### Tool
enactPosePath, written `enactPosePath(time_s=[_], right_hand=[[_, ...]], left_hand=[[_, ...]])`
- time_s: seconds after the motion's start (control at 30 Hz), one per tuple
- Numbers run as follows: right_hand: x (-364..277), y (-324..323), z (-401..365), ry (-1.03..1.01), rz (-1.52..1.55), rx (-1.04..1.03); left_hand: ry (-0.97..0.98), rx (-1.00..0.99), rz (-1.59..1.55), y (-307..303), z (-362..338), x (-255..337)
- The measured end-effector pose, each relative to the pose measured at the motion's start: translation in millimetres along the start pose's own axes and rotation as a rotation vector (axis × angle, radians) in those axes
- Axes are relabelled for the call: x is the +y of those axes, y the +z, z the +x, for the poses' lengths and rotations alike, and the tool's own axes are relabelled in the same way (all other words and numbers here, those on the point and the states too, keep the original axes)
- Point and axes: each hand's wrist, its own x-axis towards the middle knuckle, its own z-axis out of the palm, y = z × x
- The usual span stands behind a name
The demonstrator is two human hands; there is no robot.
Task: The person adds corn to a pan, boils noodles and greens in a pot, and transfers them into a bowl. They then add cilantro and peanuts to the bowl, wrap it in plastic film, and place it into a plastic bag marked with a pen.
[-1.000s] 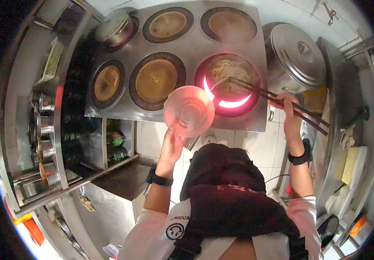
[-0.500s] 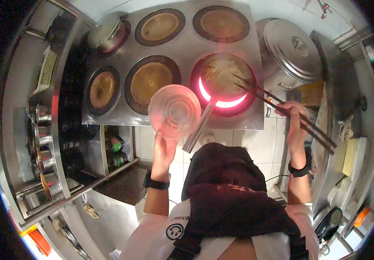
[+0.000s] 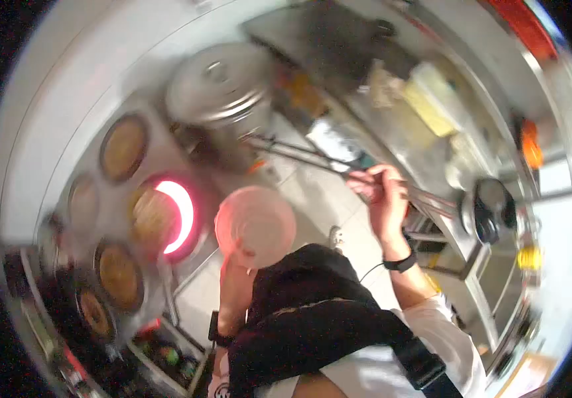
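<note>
My left hand [image 3: 235, 278] is closed on a translucent plastic bowl [image 3: 262, 222], held in front of my apron, to the right of the stove. The bowl seems to have nothing in it. In my right hand [image 3: 386, 199] is a pair of long dark chopsticks [image 3: 299, 152], their tips pointing left toward the large lidded pot. On the stove, a pan [image 3: 153, 219] with pale food, probably noodles, stands over a glowing burner [image 3: 183, 219]. Its handle [image 3: 168, 292] points toward the front edge. Motion blurs much of the view.
A big steel stockpot [image 3: 219, 93] with a lid stands beside the stove [image 3: 103, 205]. Along the right runs a counter with a yellowish container [image 3: 432, 109], a black pan-like item [image 3: 491, 205] and an orange object [image 3: 531, 144]. Tiled floor [image 3: 319, 192] lies between stove and counter.
My view has swung right, toward the counter. The chopsticks have left the pan and now point at the stockpot's side. The bowl has moved away from the stove with my left hand.
</note>
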Motion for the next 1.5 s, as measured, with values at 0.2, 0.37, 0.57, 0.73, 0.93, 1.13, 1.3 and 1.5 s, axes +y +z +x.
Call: enactPosePath(time_s=[0.2, 0.37, 0.57, 0.73, 0.93, 1.13, 1.3, 1.5], right_hand=[[-51.2, -185.6, -29.2, -0.131, 0.029, 0.188], [-127.7, -298.9, -60.8, -0.270, -0.069, 0.352], [-179.0, -364.3, -97.7, -0.372, -0.170, 0.652], [-178.6, -371.5, -107.7, -0.288, -0.164, 0.645], [-156.3, -367.5, -45.1, -0.152, 0.293, 0.330], [-109.6, -308.8, 47.8, 0.085, 0.350, -0.024], [-69.7, -239.3, 82.3, 0.247, 0.232, -0.217], [-25.2, -58.8, 32.5, -0.160, -0.039, -0.811]], left_hand=[[-0.309, -0.192, 0.284, 141.2, 77.8, -141.0], [-0.415, -0.395, 0.466, 321.2, 132.6, -284.5], [-0.409, -0.653, 0.634, 482.4, 159.9, -388.3], [-0.536, -0.734, 0.717, 488.2, 184.9, -422.9], [-0.749, -1.013, 0.513, 407.0, 180.1, -356.9], [-0.481, -0.169, 0.455, 288.3, 133.2, -254.2], [-0.187, 0.205, 0.129, 232.9, 52.9, -198.5], [0.059, -0.070, -0.005, 184.1, -66.3, -146.9]])
